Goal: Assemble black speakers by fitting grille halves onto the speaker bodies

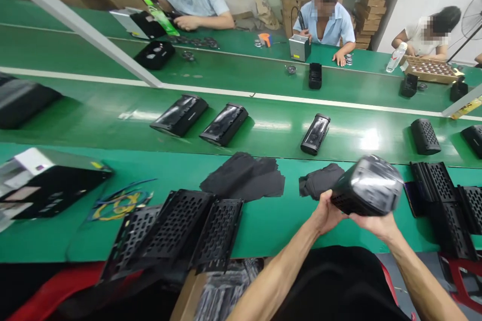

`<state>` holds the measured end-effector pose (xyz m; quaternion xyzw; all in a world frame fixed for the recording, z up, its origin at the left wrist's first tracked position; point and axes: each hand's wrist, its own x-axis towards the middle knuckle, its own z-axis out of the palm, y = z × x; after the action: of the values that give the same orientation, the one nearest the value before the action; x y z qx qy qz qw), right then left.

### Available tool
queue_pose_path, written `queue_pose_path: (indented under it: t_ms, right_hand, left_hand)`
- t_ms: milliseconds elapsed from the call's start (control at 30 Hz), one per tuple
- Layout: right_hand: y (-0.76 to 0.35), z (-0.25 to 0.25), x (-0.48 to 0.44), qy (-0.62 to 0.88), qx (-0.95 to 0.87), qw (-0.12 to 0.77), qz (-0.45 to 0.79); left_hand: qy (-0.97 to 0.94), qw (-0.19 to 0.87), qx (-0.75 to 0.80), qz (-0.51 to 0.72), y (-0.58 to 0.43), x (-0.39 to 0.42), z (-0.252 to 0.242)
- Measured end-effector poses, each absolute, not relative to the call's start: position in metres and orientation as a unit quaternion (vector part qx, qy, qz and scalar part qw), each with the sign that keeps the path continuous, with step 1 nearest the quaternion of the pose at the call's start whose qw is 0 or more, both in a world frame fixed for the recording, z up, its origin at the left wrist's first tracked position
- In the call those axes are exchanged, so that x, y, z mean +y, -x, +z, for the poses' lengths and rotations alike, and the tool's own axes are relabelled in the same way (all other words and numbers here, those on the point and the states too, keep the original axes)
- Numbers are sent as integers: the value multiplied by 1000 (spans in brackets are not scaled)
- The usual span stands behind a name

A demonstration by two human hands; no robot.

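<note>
Both my hands hold a black box-shaped housing (371, 185) with a glossy end, raised above the green bench; its far end is blurred by motion. My left hand (328, 214) grips its near left side, thumb up along the edge. Beneath its near right side, my right hand (376, 225) supports it with the fingers partly hidden. A black cloth (322, 180) lies just left of the housing, and a larger black cloth (244, 178) rests farther left. Perforated black panels (440, 185) are stacked to the right, beside a dark flat phone-like object (413, 199).
More perforated panels (176, 225) lean at the bench's front left, above a carton (192, 296). Coiled yellow and blue cables (122, 205) lie near a black-and-white box (56, 180). Similar housings (316, 134) sit on the green conveyor (271, 128). Several co-workers sit opposite; a slanted post (83, 25) crosses the left.
</note>
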<state>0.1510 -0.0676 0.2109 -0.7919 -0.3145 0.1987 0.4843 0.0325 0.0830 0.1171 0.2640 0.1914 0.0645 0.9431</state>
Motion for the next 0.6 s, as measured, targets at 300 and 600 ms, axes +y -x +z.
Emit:
queue_pose_path:
  t_ms: [300, 600]
  right_hand:
    - [-168, 243, -65, 839, -522, 60, 144]
    - [-164, 214, -138, 818, -379, 311, 301]
  left_hand:
    - [-593, 790, 141, 70, -9, 125, 148]
    - [-542, 793, 235, 147, 29, 107, 148]
